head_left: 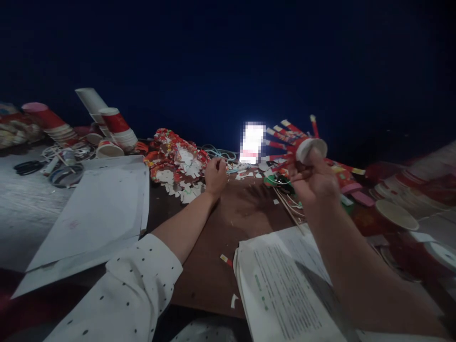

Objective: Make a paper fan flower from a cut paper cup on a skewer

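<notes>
1. Gripping a cut paper cup [303, 148] in your right hand [315, 183]: thumb on the white base, red-and-white strips splayed outward.
2. Cup is raised over the far right part of the brown table [203, 280], right of the bright pixelated rectangle [252, 142].
3. Your left hand [215, 175] is curled, just beside the cut-paper pile [181, 159]; can't tell if it pinches anything.
4. Printed sheets [281, 289] lie near you, partly under your right forearm in view.
5. Stacked cups [119, 126] lean at far left, beyond white sheets [103, 199].
</notes>
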`<action>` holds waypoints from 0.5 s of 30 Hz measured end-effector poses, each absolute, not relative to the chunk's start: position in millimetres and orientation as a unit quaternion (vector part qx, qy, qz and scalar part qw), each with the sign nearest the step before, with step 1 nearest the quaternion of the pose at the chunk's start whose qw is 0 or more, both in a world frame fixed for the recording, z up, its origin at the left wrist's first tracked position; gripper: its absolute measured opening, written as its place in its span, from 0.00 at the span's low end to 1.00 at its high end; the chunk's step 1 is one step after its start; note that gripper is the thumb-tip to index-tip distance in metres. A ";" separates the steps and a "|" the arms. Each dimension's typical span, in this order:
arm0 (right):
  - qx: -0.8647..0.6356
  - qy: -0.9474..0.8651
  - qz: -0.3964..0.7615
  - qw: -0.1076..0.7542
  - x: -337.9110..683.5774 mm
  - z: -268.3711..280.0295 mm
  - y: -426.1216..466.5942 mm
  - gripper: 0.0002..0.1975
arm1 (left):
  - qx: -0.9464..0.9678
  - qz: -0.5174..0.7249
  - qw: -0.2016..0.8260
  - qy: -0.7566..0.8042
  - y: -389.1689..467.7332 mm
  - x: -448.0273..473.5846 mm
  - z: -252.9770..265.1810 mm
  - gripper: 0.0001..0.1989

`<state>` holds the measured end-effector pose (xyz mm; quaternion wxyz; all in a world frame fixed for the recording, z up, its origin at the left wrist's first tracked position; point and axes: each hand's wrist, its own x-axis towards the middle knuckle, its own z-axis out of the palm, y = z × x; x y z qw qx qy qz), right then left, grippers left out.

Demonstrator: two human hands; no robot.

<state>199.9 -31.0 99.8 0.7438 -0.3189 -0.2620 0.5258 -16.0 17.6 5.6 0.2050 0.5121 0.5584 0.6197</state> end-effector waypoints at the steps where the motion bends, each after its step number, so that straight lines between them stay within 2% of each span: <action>1: -0.306 -0.274 0.523 0.747 201.2 109.5 -36.2 0.05 | 0.508 0.623 0.211 0.556 18.2 -14.9 4.8 0.11; 5: -0.283 -0.299 0.506 0.758 200.0 125.5 -49.4 0.02 | 0.483 0.631 0.278 0.539 14.7 -7.8 6.9 0.14; 8: -0.309 -0.272 0.533 0.740 186.5 105.5 -46.6 0.01 | 0.465 0.604 0.431 0.483 6.7 -2.0 13.6 0.21; 11: -0.353 -0.220 0.585 0.696 163.7 66.7 -41.8 0.04 | 0.440 0.530 0.582 0.432 -1.9 1.1 19.3 0.30; 15: -0.393 -0.142 0.654 0.631 136.2 24.5 -45.9 0.05 | 0.422 0.467 0.656 0.416 -4.8 -1.1 18.0 0.26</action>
